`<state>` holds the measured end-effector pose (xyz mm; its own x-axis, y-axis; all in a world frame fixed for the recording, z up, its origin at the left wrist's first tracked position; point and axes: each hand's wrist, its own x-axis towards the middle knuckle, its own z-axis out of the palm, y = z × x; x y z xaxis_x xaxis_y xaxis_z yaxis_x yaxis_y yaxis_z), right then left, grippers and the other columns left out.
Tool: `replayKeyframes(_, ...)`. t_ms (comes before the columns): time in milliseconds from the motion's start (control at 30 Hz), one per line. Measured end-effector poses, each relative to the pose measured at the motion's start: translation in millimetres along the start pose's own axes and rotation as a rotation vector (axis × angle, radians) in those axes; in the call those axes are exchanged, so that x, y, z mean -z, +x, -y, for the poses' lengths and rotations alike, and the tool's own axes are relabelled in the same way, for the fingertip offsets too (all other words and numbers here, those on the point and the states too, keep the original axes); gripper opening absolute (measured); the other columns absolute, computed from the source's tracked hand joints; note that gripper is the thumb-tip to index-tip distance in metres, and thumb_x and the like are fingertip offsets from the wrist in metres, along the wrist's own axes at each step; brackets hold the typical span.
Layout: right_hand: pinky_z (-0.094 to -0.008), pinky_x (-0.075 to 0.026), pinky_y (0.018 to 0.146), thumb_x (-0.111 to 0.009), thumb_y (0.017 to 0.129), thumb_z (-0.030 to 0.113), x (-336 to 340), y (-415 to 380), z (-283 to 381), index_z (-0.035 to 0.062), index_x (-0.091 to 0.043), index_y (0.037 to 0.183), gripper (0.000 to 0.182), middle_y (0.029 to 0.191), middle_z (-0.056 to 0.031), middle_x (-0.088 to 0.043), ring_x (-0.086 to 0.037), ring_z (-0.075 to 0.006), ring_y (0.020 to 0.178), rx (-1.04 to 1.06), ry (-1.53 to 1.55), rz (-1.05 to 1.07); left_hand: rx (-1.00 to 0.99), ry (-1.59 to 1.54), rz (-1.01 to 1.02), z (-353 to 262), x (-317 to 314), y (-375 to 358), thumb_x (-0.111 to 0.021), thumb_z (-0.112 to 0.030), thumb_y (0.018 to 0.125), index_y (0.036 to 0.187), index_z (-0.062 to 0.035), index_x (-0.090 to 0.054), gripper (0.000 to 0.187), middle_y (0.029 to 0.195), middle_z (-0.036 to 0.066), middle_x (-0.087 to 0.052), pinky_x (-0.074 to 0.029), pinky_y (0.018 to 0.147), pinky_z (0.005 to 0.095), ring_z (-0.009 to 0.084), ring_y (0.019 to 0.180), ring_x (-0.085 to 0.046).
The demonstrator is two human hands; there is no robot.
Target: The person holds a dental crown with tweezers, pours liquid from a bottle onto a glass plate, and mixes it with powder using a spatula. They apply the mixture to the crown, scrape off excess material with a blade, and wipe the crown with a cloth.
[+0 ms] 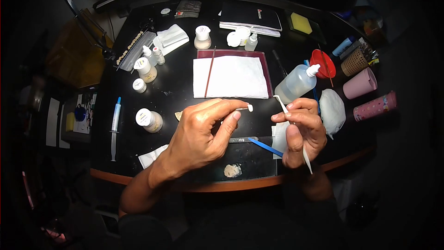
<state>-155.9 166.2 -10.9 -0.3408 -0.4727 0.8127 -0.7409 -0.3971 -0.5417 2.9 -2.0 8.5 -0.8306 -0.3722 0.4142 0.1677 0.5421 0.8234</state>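
My left hand pinches a short thin stick between thumb and index finger, with a small white tooth-shaped piece at its end. My right hand holds a slim white instrument like a dental carver, its bent tip pointing up and toward the white piece. The tip and the piece are apart. Below the hands lie a blue stick-like tool, a dark flat strip with lettering and a pale lump of material. A tan object is mostly hidden behind my left hand.
A white cloth with a brush lies on a maroon tray. Right of it stand a clear squeeze bottle and a red bowl. Powder jars and a syringe are on the left. The desk edge runs in front.
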Motion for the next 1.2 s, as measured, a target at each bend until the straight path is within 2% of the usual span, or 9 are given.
replayKeyframes(33, -0.0334, -0.050, 0.086, -0.060, 0.085, 0.006, 3, -5, -4, -0.0001, -0.065, 0.106, 0.022, 0.084, -0.0129, -0.076, -0.055, -0.0221, 0.101, -0.004, 0.021, 0.014, 0.000, 0.014, 0.007, -1, 0, 0, -0.063, -0.001, 0.097, 0.114, 0.0022, -0.075, 0.020, 0.078, 0.011, -0.070, -0.052, 0.063, 0.0302, 0.0152, 0.070, -0.068)
replayKeyframes(167, -0.0337, -0.051, 0.085, -0.058, 0.086, 0.005, 2, -7, -1, -0.0011, -0.060, 0.115, 0.030, 0.086, -0.0147, -0.076, -0.055, -0.0224, 0.107, 0.037, 0.093, 0.043, -0.019, 0.058, 0.038, -1, 0, -1, -0.064, 0.000, 0.095, 0.114, 0.0013, -0.075, 0.022, 0.074, 0.009, -0.066, -0.048, 0.061, 0.0298, 0.0146, 0.066, -0.062)
replayKeyframes(267, -0.0347, -0.052, 0.087, -0.058, 0.087, 0.005, -1, -7, 5, -0.0015, -0.060, 0.114, 0.028, 0.088, -0.0161, -0.076, -0.057, -0.0235, 0.109, 0.046, 0.111, 0.048, -0.087, 0.012, 0.003, 2, -4, -1, -0.067, 0.000, 0.094, 0.114, 0.0013, -0.075, 0.021, 0.071, 0.008, -0.062, -0.040, 0.050, 0.0292, 0.0119, 0.055, -0.053)
replayKeyframes(500, -0.0370, -0.053, 0.091, -0.062, 0.083, -0.004, 0, -1, 8, 0.0003, -0.059, 0.112, 0.029, 0.091, -0.0140, -0.076, -0.061, -0.0261, 0.106, 0.109, 0.061, 0.075, -0.077, -0.003, 0.041, -1, -3, -1, -0.067, -0.001, 0.095, 0.116, 0.0014, -0.075, 0.023, 0.072, 0.009, -0.063, -0.041, 0.051, 0.0294, 0.0125, 0.057, -0.055)
replayKeyframes(667, -0.0378, -0.055, 0.092, -0.062, 0.087, -0.004, 4, -2, 8, 0.0001, -0.057, 0.112, 0.026, 0.089, -0.0148, -0.075, -0.063, -0.0269, 0.104, 0.109, 0.072, 0.131, -0.036, -0.034, 0.075, -3, -3, -2, -0.065, -0.002, 0.097, 0.118, 0.0026, -0.073, 0.023, 0.076, 0.010, -0.066, -0.043, 0.054, 0.0290, 0.0130, 0.059, -0.058)
replayKeyframes(800, -0.0418, -0.059, 0.095, -0.061, 0.089, -0.004, -8, -5, 8, 0.0001, -0.054, 0.111, 0.023, 0.085, -0.0140, -0.073, -0.062, -0.0270, 0.106, 0.076, 0.203, 0.054, 0.140, -0.209, 0.135, 0, -9, -7, -0.057, -0.010, 0.105, 0.126, 0.0015, -0.072, 0.029, 0.066, -0.001, -0.055, -0.037, 0.054, 0.0254, 0.0048, 0.057, -0.046)
replayKeyframes(967, -0.0466, -0.061, 0.096, -0.060, 0.088, -0.007, -8, -6, 6, -0.0001, -0.052, 0.110, 0.025, 0.082, -0.0131, -0.068, -0.059, -0.0282, 0.110, 0.067, 0.191, 0.084, 0.422, -0.452, 0.274, -6, -4, -6, -0.054, -0.022, 0.110, 0.134, 0.0001, -0.068, 0.035, 0.065, -0.008, -0.048, -0.032, 0.053, 0.0222, 0.0014, 0.057, -0.040)
replayKeyframes(1067, -0.0463, -0.062, 0.095, -0.060, 0.085, -0.009, -10, -2, 11, -0.0003, -0.052, 0.109, 0.027, 0.083, -0.0133, -0.067, -0.059, -0.0285, 0.110, 0.027, 0.212, 0.083, 0.494, -0.627, 0.284, -7, -5, -4, -0.053, -0.024, 0.110, 0.135, 0.0001, -0.068, 0.037, 0.065, -0.007, -0.047, -0.031, 0.053, 0.0215, 0.0013, 0.057, -0.038)
replayKeyframes(1200, -0.0448, -0.063, 0.095, -0.060, 0.084, -0.012, -9, -3, 11, -0.0004, -0.053, 0.108, 0.028, 0.083, -0.0132, -0.067, -0.060, -0.0286, 0.108, 0.002, 0.181, 0.081, 0.470, -0.587, 0.265, -5, -6, -4, -0.054, -0.024, 0.110, 0.135, 0.0001, -0.067, 0.038, 0.065, -0.007, -0.048, -0.031, 0.052, 0.0212, 0.0008, 0.057, -0.039)
